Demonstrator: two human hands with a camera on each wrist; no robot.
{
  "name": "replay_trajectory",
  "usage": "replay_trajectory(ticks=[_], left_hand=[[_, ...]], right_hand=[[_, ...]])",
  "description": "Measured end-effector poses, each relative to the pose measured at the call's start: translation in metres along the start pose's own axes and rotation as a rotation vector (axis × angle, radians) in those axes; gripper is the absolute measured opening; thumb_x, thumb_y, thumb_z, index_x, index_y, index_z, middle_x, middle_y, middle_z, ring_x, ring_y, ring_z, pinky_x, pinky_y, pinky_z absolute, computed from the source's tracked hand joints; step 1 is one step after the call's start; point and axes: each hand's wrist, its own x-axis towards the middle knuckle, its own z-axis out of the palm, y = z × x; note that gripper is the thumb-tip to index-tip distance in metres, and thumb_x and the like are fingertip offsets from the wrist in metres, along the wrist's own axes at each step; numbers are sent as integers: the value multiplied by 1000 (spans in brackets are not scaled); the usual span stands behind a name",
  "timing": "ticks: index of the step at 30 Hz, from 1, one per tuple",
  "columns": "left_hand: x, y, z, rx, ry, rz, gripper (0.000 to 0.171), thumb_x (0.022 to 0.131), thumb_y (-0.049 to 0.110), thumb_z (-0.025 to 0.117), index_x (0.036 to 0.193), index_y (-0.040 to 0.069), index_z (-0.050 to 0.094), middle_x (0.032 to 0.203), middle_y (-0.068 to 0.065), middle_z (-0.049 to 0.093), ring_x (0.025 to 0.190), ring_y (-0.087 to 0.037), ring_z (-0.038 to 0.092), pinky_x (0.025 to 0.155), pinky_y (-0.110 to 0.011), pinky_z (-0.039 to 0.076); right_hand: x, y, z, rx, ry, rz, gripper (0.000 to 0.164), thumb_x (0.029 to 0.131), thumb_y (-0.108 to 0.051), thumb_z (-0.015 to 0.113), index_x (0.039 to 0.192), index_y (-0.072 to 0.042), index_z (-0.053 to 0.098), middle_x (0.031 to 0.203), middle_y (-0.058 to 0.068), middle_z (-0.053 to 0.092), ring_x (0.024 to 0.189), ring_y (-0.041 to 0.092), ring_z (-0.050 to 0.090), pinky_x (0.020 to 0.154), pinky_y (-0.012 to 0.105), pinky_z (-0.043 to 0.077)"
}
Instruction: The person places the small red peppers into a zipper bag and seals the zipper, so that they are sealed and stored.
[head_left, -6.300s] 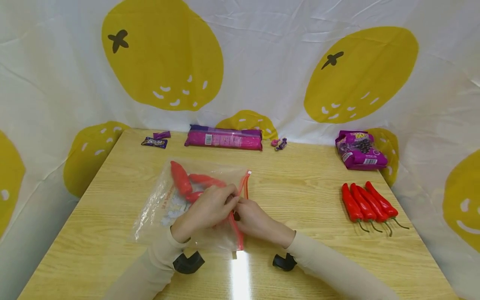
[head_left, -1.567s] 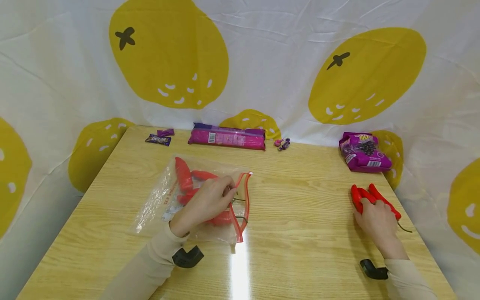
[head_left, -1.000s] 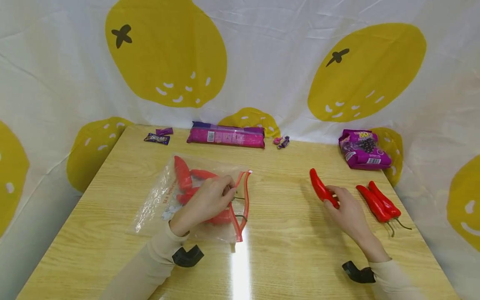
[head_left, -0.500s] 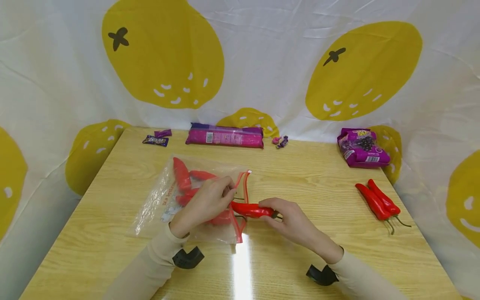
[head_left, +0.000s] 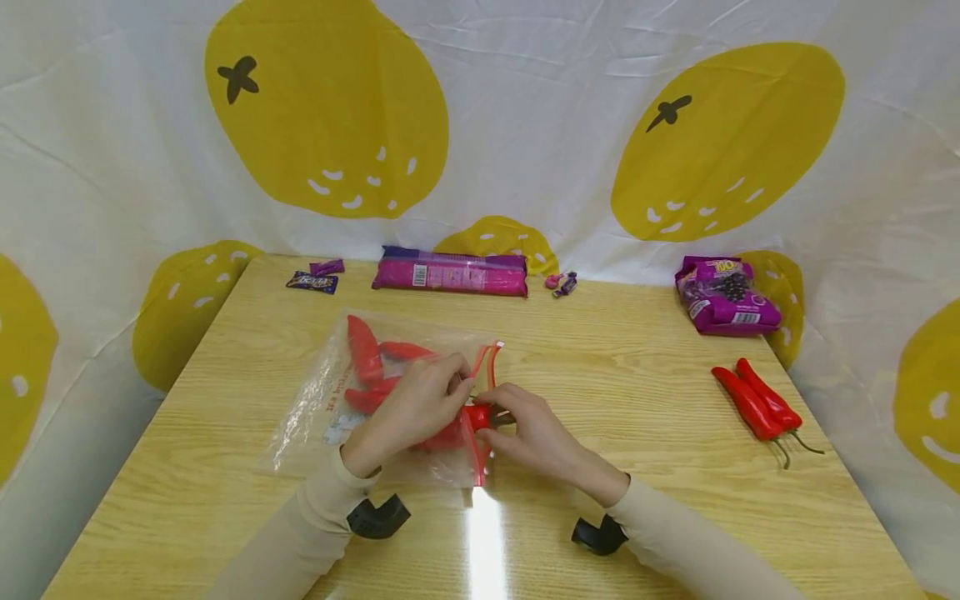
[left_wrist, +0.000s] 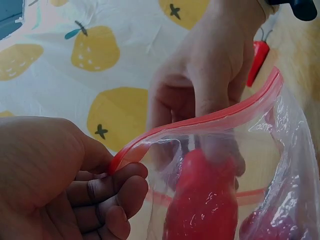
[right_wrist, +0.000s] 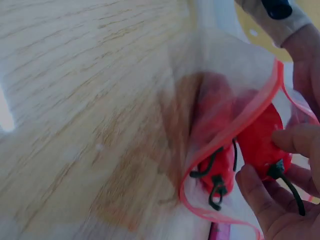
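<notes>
A clear zip bag with a red zip edge lies on the table, several red peppers inside it. My left hand pinches the upper zip edge between thumb and fingers and lifts it, as the left wrist view shows. By its stem end my right hand holds another red pepper, whose body is through the bag's mouth while the green stem points out. Inside the bag, beside the held one, lies a pepper with its stem toward the mouth. Two more red peppers lie side by side at the table's right.
Along the back of the wooden table are a long purple-pink packet, small wrapped candies, dark wrapped sweets at left and a purple packet with a grape picture at right. A patterned cloth hangs behind.
My right hand took a pepper from the row at right, carried it left to the bag and moved it in through the mouth. My left hand now holds the zip edge in nearly the same place.
</notes>
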Motion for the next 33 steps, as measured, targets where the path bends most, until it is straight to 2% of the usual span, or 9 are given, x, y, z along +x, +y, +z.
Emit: replay_trajectory(ticks=[7, 12, 14, 21, 23, 25, 28, 30, 33], left_hand=[[0, 0, 0, -3, 33, 35, 3, 89, 14, 56, 89, 13, 59, 62, 7, 50, 51, -6, 43, 45, -20, 37], [-1, 0, 1, -3, 67, 44, 5, 88, 13, 54, 89, 13, 60, 64, 7, 53, 52, -6, 45, 46, -20, 39], [-1, 0, 1, -6, 76, 52, 6, 88, 13, 54, 88, 13, 60, 64, 7, 54, 52, -6, 45, 46, -21, 39], [-1, -1, 1, -13, 83, 67, 5, 88, 13, 54, 86, 14, 59, 61, 8, 51, 51, -6, 43, 45, -21, 37], [-1, -2, 1, -18, 80, 63, 5, 88, 13, 54, 86, 14, 59, 61, 8, 50, 51, -5, 43, 44, -21, 37], [-1, -2, 0, -24, 75, 57, 5, 88, 13, 54, 86, 14, 59, 61, 8, 51, 50, -5, 43, 44, -21, 37], [-1, -2, -1, -41, 64, 47, 5, 89, 14, 55, 86, 14, 59, 61, 9, 52, 49, -4, 44, 44, -20, 38], [-1, -2, -1, -47, 57, 42, 4, 89, 15, 55, 87, 14, 58, 60, 10, 51, 48, -3, 44, 44, -20, 38], [-1, -2, -3, -56, 52, 34, 4, 90, 15, 56, 87, 13, 58, 59, 10, 51, 47, -2, 44, 44, -20, 38]], right_hand=[[19, -1, 16, 38, -7, -13, 26, 80, -4, 67, 105, -5, 60, 96, 3, 61, 83, 12, 61, 69, 23, 52], [31, 1, 30, 77, -3, 67, 23, 78, -6, 70, 99, -6, 61, 90, 3, 63, 78, 9, 61, 68, 21, 50], [35, 1, 33, 77, -2, 80, 24, 79, -7, 70, 100, -5, 60, 89, 3, 63, 78, 8, 59, 70, 21, 49], [39, 2, 38, 75, -24, 63, 42, 78, 0, 64, 118, 3, 52, 102, 10, 63, 91, 11, 55, 83, 25, 46], [38, 3, 37, 64, -24, 80, 38, 79, -1, 64, 116, 1, 54, 100, 8, 63, 88, 11, 56, 79, 24, 48], [36, 3, 34, 74, -23, 88, 32, 79, -3, 65, 111, -2, 57, 96, 6, 64, 85, 11, 58, 75, 24, 49], [26, 4, 21, 74, -8, 56, 27, 81, -4, 65, 107, -7, 60, 93, 5, 63, 80, 12, 60, 67, 26, 51], [15, 7, 6, 62, 21, 25, 26, 82, -5, 65, 108, -7, 61, 93, 6, 62, 78, 13, 59, 65, 27, 51], [-6, 18, -22, -30, 105, 19, 29, 85, -8, 64, 113, -7, 61, 97, 7, 63, 77, 12, 60, 63, 26, 51]])
